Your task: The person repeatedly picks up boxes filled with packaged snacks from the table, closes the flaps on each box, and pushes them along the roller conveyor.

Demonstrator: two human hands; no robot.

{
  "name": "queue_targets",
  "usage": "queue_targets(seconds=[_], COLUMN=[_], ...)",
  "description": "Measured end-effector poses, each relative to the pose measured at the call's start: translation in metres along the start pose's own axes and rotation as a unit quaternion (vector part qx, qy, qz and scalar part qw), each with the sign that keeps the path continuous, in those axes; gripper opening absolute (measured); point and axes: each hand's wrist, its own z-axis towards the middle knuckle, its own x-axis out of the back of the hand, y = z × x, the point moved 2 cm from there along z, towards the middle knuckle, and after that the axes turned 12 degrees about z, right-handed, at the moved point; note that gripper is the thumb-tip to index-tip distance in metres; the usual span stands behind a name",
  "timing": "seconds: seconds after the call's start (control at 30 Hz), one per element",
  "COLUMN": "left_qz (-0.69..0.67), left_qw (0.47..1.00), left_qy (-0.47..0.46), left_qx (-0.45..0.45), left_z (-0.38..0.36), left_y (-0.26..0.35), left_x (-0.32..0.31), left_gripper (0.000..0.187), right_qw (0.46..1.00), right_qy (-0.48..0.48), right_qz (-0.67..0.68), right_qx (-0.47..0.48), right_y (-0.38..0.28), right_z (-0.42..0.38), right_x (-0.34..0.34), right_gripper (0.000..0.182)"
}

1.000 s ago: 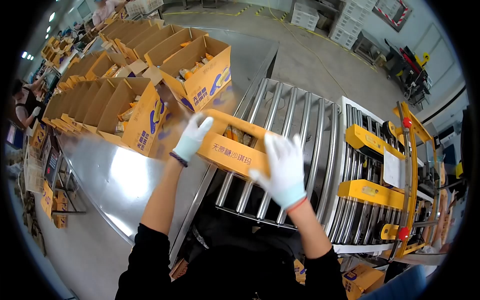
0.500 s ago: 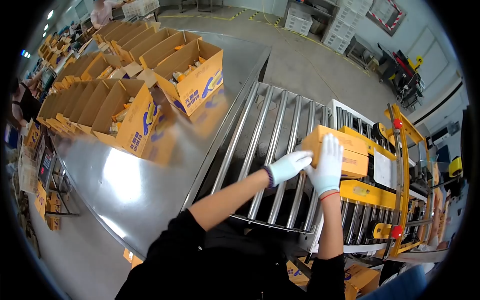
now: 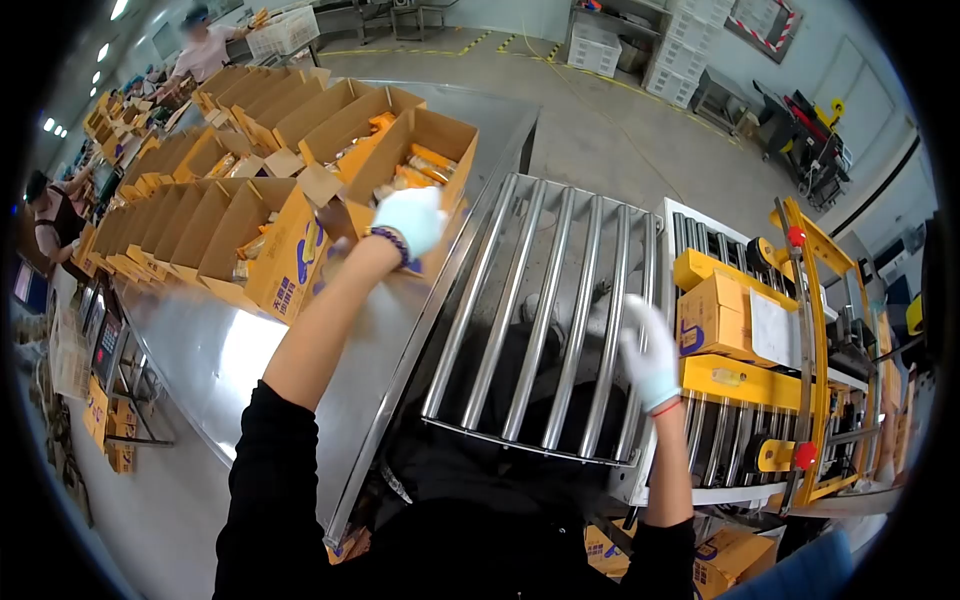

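Two gloved hands work apart; the left hand grips the open carton on the table, fingers curled over its near wall; the right hand hovers above the rollers, fingers spread, empty.

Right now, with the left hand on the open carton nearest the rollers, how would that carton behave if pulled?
The open carton looks packed with packets, so probably heavy. It should slide easily on the smooth steel table. Its loose flaps likely flex under the left hand.

Packing plant: cartons, roller conveyor
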Motion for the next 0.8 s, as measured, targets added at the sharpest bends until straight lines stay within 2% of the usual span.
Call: queue_targets(seconds=[0.03,0.07,0.1,0.13,0.17,0.2,0.23,0.27,0.3,0.33,0.37,0.4,0.43,0.47,0.5,0.57,0.6,0.63,0.67,0.7,0.73,0.8], left_qz=[-0.038,-0.199,-0.354,-0.473,-0.482,-0.379,-0.269,-0.358,-0.359,-0.394,-0.422,-0.343,-0.344,-0.197,-0.041,-0.214,-0.213,-0.208,-0.203,-0.199,-0.199,-0.190], left_qw=[0.999,0.978,0.929,0.867,0.863,0.902,0.920,0.923,0.922,0.908,0.883,0.919,0.919,0.925,0.890,0.953,0.954,0.958,0.959,0.960,0.962,0.963], left_qy=[-0.002,-0.020,-0.041,0.064,0.128,0.207,0.282,0.141,0.142,0.079,0.015,0.012,0.010,0.123,0.233,0.101,0.108,0.101,0.099,0.095,0.070,0.049], left_qx=[-0.022,-0.063,-0.102,-0.146,-0.075,-0.019,0.037,-0.021,-0.027,-0.119,-0.206,-0.195,-0.195,-0.300,-0.389,-0.191,-0.180,-0.169,-0.172,-0.175,-0.172,-0.182], left_z=[-0.002,-0.010,-0.018,-0.017,-0.030,-0.034,-0.039,-0.039,-0.037,-0.037,-0.039,-0.041,-0.032,-0.018,-0.013,-0.002,0.001,0.003,0.005,0.006,0.006,0.003], left_y=[0.020,0.031,0.038,0.031,0.033,0.026,0.010,-0.002,0.001,0.007,0.011,0.023,0.026,0.030,0.037,0.063,0.071,0.078,0.082,0.086,0.091,0.096], left_x=[0.008,0.024,0.034,0.022,0.037,0.036,0.035,0.035,0.022,-0.005,-0.021,-0.007,-0.012,-0.018,-0.022,-0.018,-0.019,-0.019,-0.018,-0.018,-0.016,-0.008], left_gripper=[0.033,0.036,0.044,0.051,0.046,0.047,0.048,0.047,0.047,0.046,0.045,0.044,0.044,0.045,0.046,0.045,0.051,0.051,0.051,0.051,0.051,0.051], right_qw=[0.998,0.996,0.990,0.992,0.993,0.993,0.996,0.997,0.997,0.996,0.995,0.996,0.984,0.969,0.945,0.897,0.909,0.955,0.983,0.979,0.979,0.964], right_qy=[-0.041,-0.061,-0.082,-0.065,-0.044,-0.040,-0.019,-0.013,-0.034,-0.059,-0.061,-0.061,-0.060,-0.027,0.006,0.017,0.041,0.100,0.140,0.177,0.174,0.143], right_qz=[0.037,-0.007,-0.049,-0.038,-0.027,-0.052,-0.028,-0.031,-0.040,-0.049,-0.049,0.057,0.160,0.229,0.294,0.387,0.374,0.278,0.115,-0.053,-0.052,-0.219], right_qx=[0.018,0.064,0.107,0.104,0.102,0.095,0.080,0.076,0.063,0.052,0.054,0.008,-0.040,-0.093,-0.144,-0.215,-0.181,-0.037,0.025,0.087,0.087,0.055], right_y=[-0.028,-0.058,-0.084,-0.101,-0.110,-0.103,-0.097,-0.088,-0.077,-0.070,-0.071,-0.075,-0.076,-0.062,-0.048,-0.065,-0.066,-0.067,-0.068,-0.081,-0.074,-0.064], right_z=[0.003,0.009,0.012,0.014,0.016,0.017,0.020,0.019,0.019,0.021,0.025,0.026,0.026,0.022,0.020,0.034,0.040,0.051,0.059,0.072,0.080,0.093], right_x=[-0.023,-0.036,-0.047,-0.054,-0.059,-0.068,-0.074,-0.074,-0.074,-0.072,-0.068,-0.064,-0.061,-0.067,-0.072,-0.059,-0.053,-0.052,-0.040,-0.029,-0.030,-0.038], right_gripper=[0.059,0.067,0.076,0.085,0.095,0.111,0.102,0.102,0.083,0.066,0.066,0.055,0.047,0.041,0.038,0.034,0.037,0.058,0.067,0.075,0.075,0.079])
